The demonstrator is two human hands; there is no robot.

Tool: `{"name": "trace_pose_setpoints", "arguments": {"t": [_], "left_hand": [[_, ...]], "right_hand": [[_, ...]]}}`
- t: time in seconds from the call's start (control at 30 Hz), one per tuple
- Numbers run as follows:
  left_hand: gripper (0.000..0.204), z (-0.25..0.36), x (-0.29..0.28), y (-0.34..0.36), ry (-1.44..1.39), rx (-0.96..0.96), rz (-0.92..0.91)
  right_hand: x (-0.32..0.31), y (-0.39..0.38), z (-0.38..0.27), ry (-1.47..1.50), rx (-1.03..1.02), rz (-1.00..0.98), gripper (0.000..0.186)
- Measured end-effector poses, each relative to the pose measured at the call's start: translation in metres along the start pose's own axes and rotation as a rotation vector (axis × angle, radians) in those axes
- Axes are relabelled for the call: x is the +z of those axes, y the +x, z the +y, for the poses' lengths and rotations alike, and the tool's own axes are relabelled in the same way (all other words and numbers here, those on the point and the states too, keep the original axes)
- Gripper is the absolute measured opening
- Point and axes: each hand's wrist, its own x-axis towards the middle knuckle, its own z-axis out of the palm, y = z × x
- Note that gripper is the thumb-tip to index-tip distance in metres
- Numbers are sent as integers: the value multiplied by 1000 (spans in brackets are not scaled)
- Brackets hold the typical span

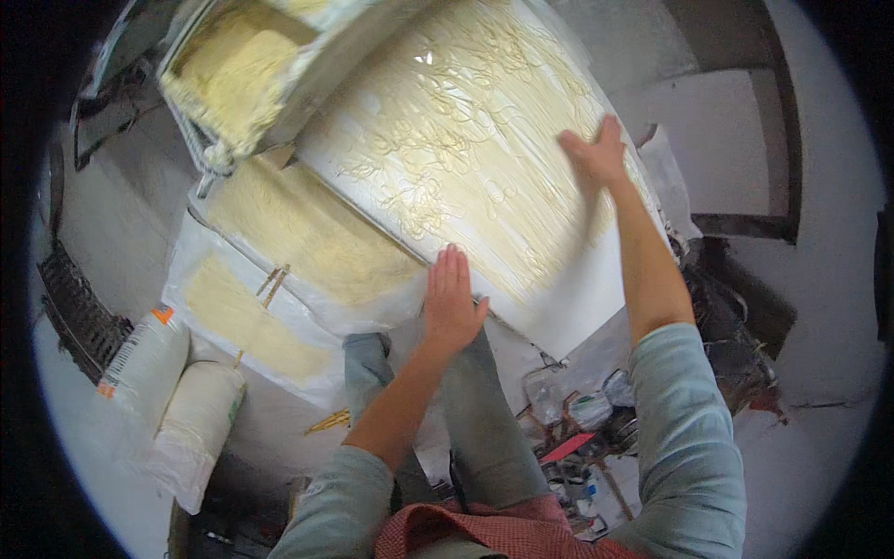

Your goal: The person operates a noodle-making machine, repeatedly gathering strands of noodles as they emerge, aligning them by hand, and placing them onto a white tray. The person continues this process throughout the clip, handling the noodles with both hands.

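Long, thin, pale-yellow noodle-like strands (484, 158) lie spread along a smooth white sloping surface (582, 303), loosely tangled at the far left and straighter to the right. My left hand (452, 303) is open, its fingers stretched out at the near left edge of that surface; it holds nothing. Toward the right edge, my right hand (598, 158) is open with thumb and fingers apart, over or touching the strands. Whether it presses on them cannot be made out.
A machine hopper (233, 79) with yellow crumbly material stands at the upper left. Below it, pale-yellow powder (307, 233) covers white sheeting. Filled white sacks (197, 419) stand at the lower left. Assorted clutter (591, 456) lies at the lower right.
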Motion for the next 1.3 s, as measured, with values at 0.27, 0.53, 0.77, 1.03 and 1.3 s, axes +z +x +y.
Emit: {"name": "trace_pose_setpoints", "arguments": {"t": [0.27, 0.53, 0.77, 1.03, 1.3], "left_hand": [[66, 27, 27, 61, 42, 269, -374], [48, 10, 29, -29, 36, 345, -334], [74, 11, -21, -17, -136, 87, -293], [79, 29, -115, 67, -430, 377, 176], [23, -15, -154, 20, -835, 483, 183]], "right_hand": [[76, -129, -55, 200, -589, -214, 59], [76, -165, 41, 39, -45, 327, 37], [62, -164, -1, 420, 281, -54, 41], [-90, -179, -142, 615, -312, -956, 37], [-178, -208, -295, 406, -847, -1306, 59]]}}
